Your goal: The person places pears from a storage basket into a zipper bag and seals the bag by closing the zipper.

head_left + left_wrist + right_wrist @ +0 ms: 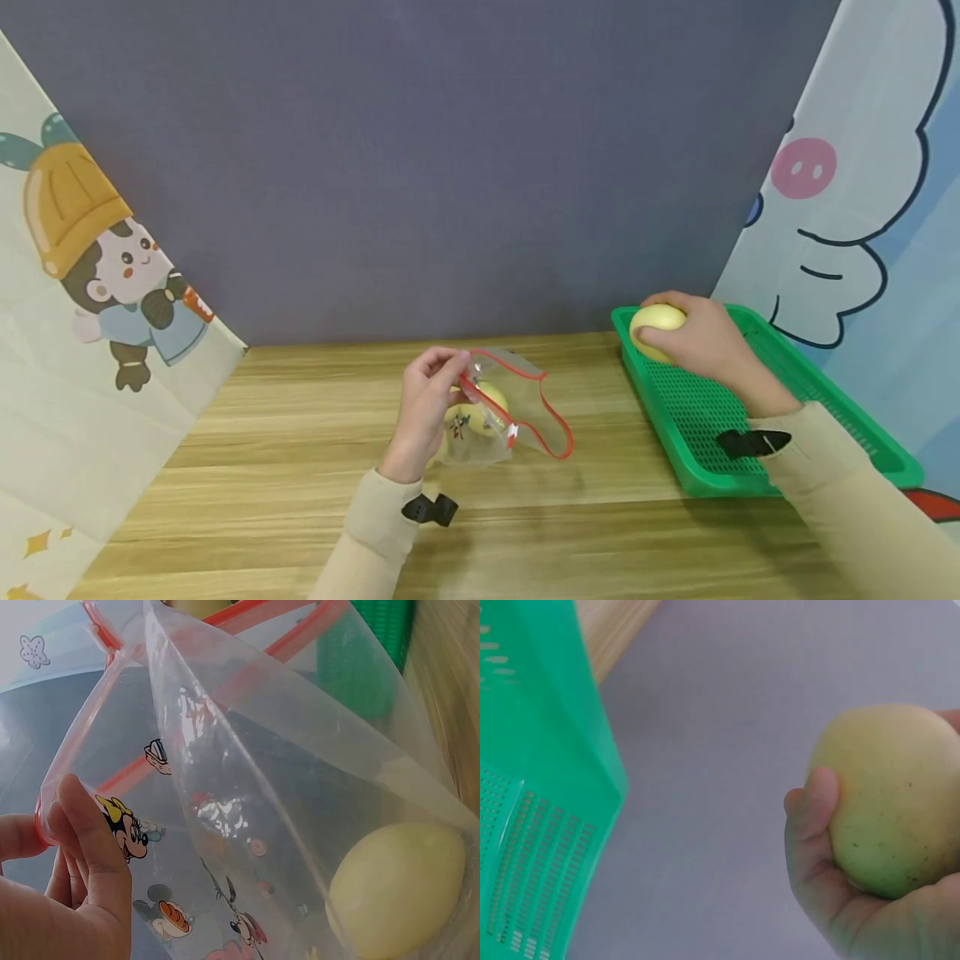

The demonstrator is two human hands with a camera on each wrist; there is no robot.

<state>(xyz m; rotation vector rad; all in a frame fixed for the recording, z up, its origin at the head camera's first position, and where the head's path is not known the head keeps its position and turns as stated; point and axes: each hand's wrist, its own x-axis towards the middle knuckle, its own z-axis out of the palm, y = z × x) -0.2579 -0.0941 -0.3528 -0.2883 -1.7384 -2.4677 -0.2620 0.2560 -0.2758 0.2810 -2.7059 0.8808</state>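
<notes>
A yellow fruit (655, 317) is held above the far left corner of the green basket (720, 485), raised clear of its rim. It is gripped by the right hand (708, 337), whose thumb and fingers are curled round its sides, parted by the fruit's width. In the right wrist view, the skin is seen to be marked with small dark specks.

To the left of the basket, a clear zip bag (536, 408) is held up by the left hand (426, 400); its edge is pinched between thumb and fingers, which are nearly closed together. The bag's red-edged mouth gapes toward the basket, and its film is printed with cartoon figures. At least one more yellow fruit (397, 892) is contained in the bag; whether others lie behind it cannot be told for certain.

The basket is stood on a wood-grain table (315, 417). Behind the basket, a plain grey-purple backdrop (450, 167) is seen. To its right, a panel (847, 208) is printed with a white cartoon character; far to its left, another panel (45, 400) is decorated with a capped cartoon figure.
</notes>
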